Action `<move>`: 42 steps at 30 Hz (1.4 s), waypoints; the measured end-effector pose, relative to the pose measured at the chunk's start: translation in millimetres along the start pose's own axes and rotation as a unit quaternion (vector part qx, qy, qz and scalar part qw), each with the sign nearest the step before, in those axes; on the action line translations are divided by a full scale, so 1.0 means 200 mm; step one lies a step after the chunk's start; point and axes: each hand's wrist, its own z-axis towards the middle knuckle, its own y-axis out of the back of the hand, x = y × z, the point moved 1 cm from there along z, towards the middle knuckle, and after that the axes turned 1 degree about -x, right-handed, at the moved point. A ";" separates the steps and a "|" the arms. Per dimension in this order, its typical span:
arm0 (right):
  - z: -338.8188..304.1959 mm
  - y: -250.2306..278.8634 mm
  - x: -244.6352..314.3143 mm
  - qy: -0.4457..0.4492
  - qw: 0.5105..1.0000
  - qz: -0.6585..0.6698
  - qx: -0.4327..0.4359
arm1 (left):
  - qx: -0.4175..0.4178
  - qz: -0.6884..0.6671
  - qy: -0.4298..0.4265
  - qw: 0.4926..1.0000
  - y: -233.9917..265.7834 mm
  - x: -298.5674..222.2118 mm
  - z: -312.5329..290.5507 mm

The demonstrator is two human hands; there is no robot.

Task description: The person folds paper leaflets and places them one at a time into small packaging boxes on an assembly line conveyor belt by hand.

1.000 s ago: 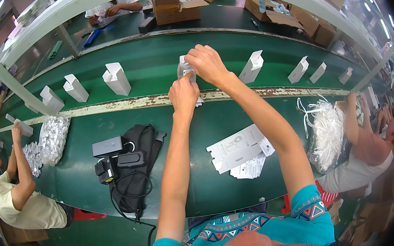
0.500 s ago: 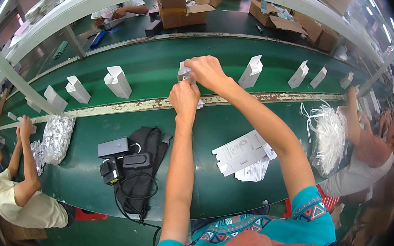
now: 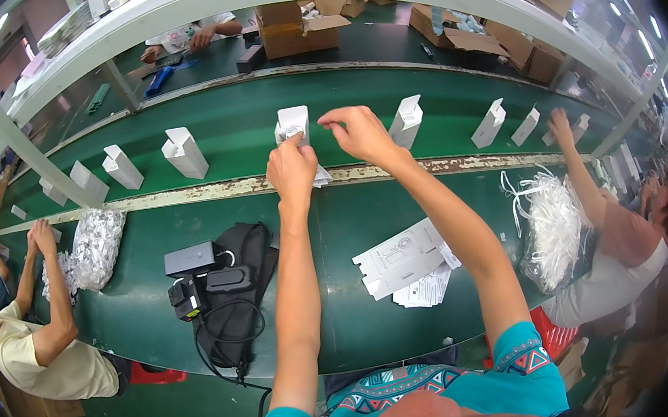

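On the green belt ahead of me, a small white box (image 3: pixel 293 118) stands upright with its flap up. My left hand (image 3: pixel 292 168) is closed in front of it, fingertips at the open top, where something whitish shows inside. White folded leaflets (image 3: pixel 321 177) stick out below that hand on its right side; its grip on them is partly hidden. Just right of the box, my right hand (image 3: pixel 359 134) hovers with thumb and forefinger apart and nothing visible between them. A flat printed carton sheet (image 3: pixel 400 257) lies over a pile of leaflets (image 3: pixel 424 288) nearer me.
More white boxes (image 3: pixel 184 154) stand along the belt on both sides. A chipped rail (image 3: pixel 395 169) divides belt and table. Left lie a black pouch (image 3: pixel 240 324), cable and grey devices (image 3: pixel 193 258). Bags of small parts (image 3: pixel 102 249) and white cords (image 3: pixel 552 234) flank me, beside co-workers.
My right hand has come away from the box to the right, its fingers parting, so the box's raised flap shows. My left hand stays at the box. The view has shifted slightly.
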 end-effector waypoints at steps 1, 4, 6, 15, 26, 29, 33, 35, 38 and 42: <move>-0.06 0.04 -0.02 -0.043 0.999 0.026 0.005 | 0.000 -0.019 -0.006 1.000 0.01 -0.03 0.00; -0.25 0.06 -0.20 -0.124 0.987 0.104 -0.023 | 0.064 -0.118 -0.020 0.991 0.06 -0.14 0.00; -0.37 0.09 -0.26 -0.246 0.930 0.274 -0.005 | 0.100 -0.221 -0.089 0.966 0.04 -0.18 0.00; -0.72 0.41 -0.36 -0.330 0.835 0.440 -0.027 | 0.285 -0.422 -0.010 0.860 -0.20 -0.49 -0.25; -1.08 0.50 -0.40 -0.297 0.848 0.404 -0.171 | 0.426 -0.497 0.077 0.752 -0.35 -0.61 -0.45; -1.11 0.50 -0.40 -0.289 0.855 0.405 -0.149 | 0.409 -0.536 0.123 0.728 -0.41 -0.59 -0.51; -1.15 0.52 -0.44 -0.291 0.862 0.369 -0.191 | 0.334 -0.536 0.115 0.767 -0.42 -0.60 -0.54; -1.17 0.53 -0.46 -0.308 0.856 0.363 -0.201 | 0.308 -0.537 0.097 0.780 -0.41 -0.63 -0.54; -1.17 0.52 -0.47 -0.291 0.850 0.377 -0.224 | 0.293 -0.516 0.038 0.804 -0.42 -0.60 -0.53; -1.15 0.51 -0.44 -0.296 0.836 0.393 -0.244 | 0.360 -0.398 -0.038 0.843 -0.46 -0.53 -0.53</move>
